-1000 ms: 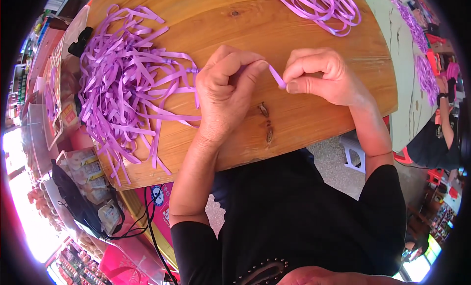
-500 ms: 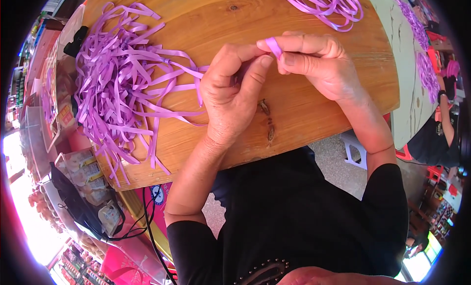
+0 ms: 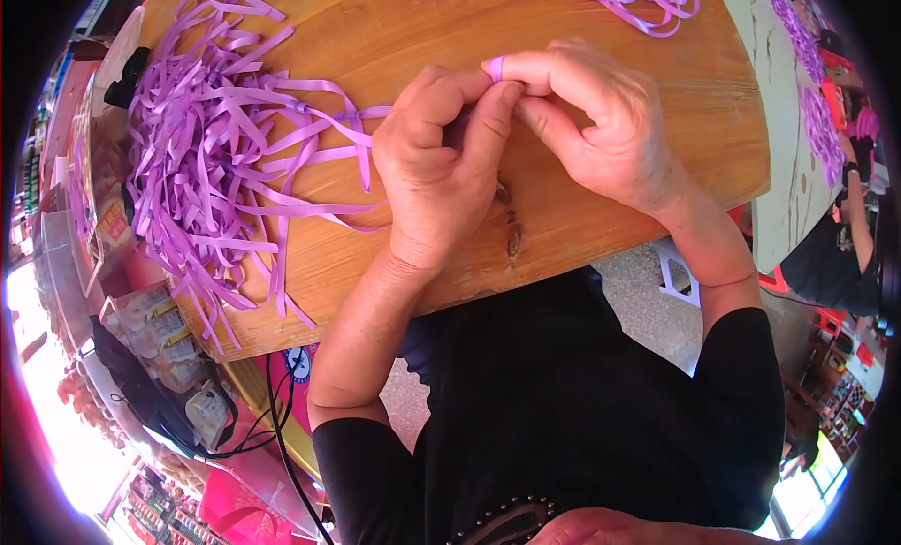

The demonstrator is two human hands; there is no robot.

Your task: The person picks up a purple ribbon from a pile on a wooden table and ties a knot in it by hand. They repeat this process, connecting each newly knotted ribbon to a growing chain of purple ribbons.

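A purple ribbon (image 3: 496,68) lies in a narrow band across the tip of my right index finger. My left hand (image 3: 436,165) is closed, thumb and index finger pinching the ribbon beside that fingertip. My right hand (image 3: 605,123) arches over from the other side; its thumb tip and index finger meet at the left fingertips around the ribbon. Most of the held ribbon is hidden behind my left hand. Left of that hand, loose ribbon ends stretch across the wooden table (image 3: 375,20) from a large tangled heap of purple ribbons (image 3: 202,160).
More purple ribbon loops (image 3: 648,3) lie at the table's far right. Beyond is a white marbled table (image 3: 793,198) with ribbon bundles (image 3: 818,137) and a person's arm (image 3: 859,221). A black clip-like object (image 3: 127,78) sits by the heap. Black cables (image 3: 279,404) hang at lower left.
The right thumb has shifted off the ribbon band toward my left fingertips, and the right fingers arch more. The band now sits nearer the index fingertip. The whole view has shifted slightly.
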